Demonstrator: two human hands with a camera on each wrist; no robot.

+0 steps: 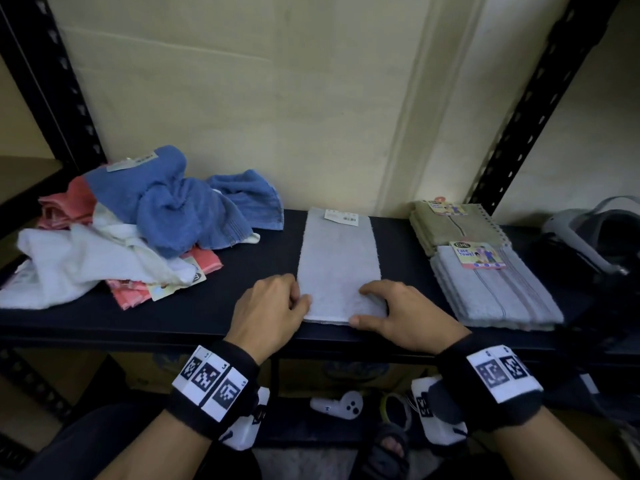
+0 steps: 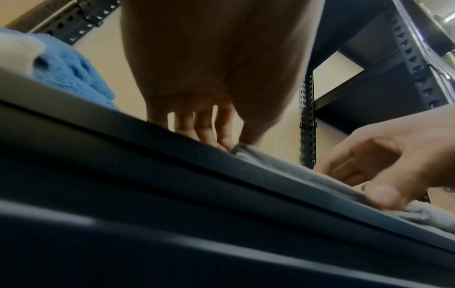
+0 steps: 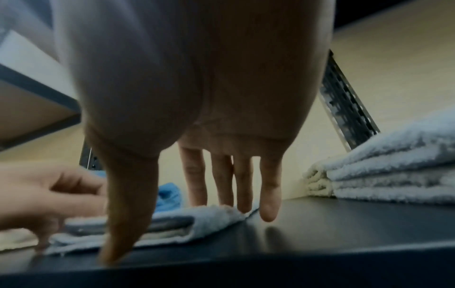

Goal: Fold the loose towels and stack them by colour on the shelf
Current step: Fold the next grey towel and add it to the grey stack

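A grey towel [image 1: 339,265], folded into a long strip with a barcode tag at its far end, lies mid-shelf on the black shelf board [image 1: 207,306]. My left hand [image 1: 301,296] pinches its near left corner, thumb on top, fingertips at the edge [image 2: 234,144]. My right hand [image 1: 362,304] rests straight fingers on the near right corner, thumb against the towel's front edge [image 3: 177,230]. Loose blue towels [image 1: 180,202], a white towel [image 1: 79,261] and pink towels [image 1: 65,206] are heaped at the left. A folded grey stack [image 1: 495,292] and an olive stack [image 1: 453,223] sit at the right.
A white headset [image 1: 595,237] lies at the shelf's far right. Black slotted uprights [image 1: 526,109] frame the bay against a cream wall. Below the shelf lie a white controller [image 1: 341,405] and boxes. Bare board separates the heap, the strip and the stacks.
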